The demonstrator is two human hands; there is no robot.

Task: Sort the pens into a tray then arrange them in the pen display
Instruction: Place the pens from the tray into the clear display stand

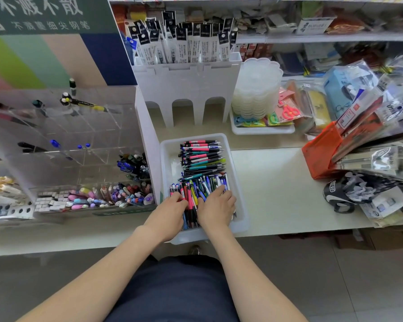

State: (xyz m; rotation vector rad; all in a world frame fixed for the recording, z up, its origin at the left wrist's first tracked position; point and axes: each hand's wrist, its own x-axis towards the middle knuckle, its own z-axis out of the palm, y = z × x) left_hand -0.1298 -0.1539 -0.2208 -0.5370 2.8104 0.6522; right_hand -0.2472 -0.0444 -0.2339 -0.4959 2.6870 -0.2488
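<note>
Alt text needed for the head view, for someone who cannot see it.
The left hand and right hand rest on mixed pens in a white tray on a shop counter. A clear pen display stands to its left, partly filled.

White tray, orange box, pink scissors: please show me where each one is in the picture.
white tray (171,159), head view, bare left side of its floor.
orange box (321,154), head view, its front wall.
pink scissors (289,111), head view, middle of the scissors in their packet.
</note>
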